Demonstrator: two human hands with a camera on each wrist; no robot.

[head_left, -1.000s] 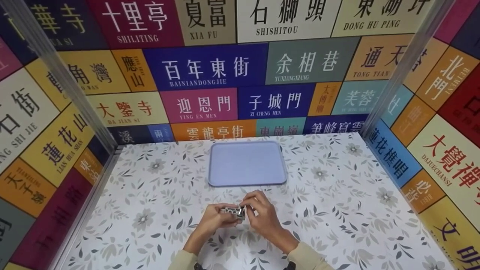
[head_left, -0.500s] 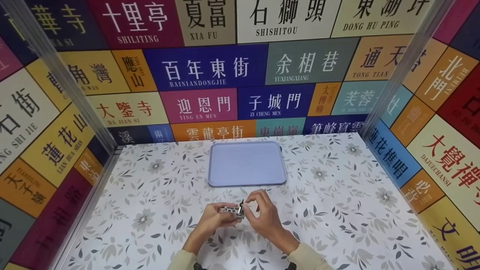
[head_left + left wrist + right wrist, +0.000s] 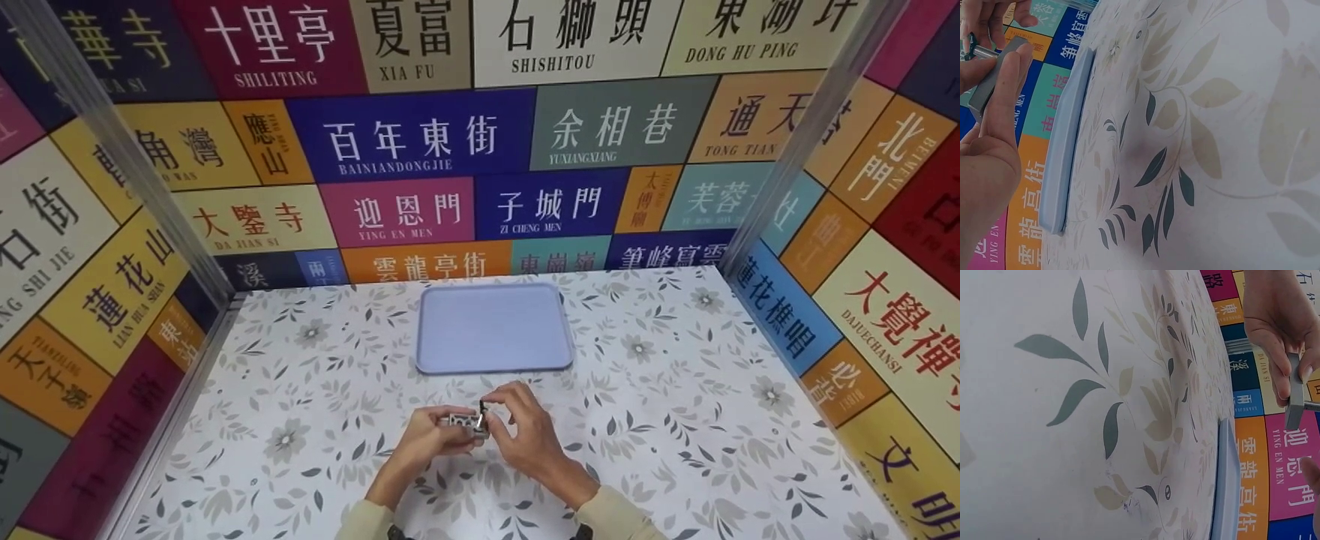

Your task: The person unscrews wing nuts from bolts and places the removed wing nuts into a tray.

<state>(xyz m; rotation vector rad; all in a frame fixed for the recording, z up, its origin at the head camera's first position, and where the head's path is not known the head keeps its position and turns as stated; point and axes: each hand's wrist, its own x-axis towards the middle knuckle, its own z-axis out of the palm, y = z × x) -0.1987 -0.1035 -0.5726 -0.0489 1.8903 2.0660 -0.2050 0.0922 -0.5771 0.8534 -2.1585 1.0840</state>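
Observation:
Above the table's near middle, my left hand (image 3: 429,433) holds a small grey metal block (image 3: 460,421) between thumb and fingers. Rounded details show on its upper face in the head view. A threaded metal screw (image 3: 1312,405) sticks out of the block's side in the right wrist view. Its far end carries a small dark handle (image 3: 970,47), seen in the left wrist view. My right hand (image 3: 527,429) has its index finger and thumb bent at this dark end and pinches it. The fingers partly cover the screw.
Behind the hands a pale lilac tray (image 3: 495,330) lies flat on the table (image 3: 330,390) with its leaf-patterned cover. Colourful sign-printed walls (image 3: 409,135) enclose the table at the back and both sides, with clear strips at the corners.
My right fingers have shifted slightly around the screw's dark end, which now stands more upright and plainer to see. My left hand keeps the block in nearly the same place.

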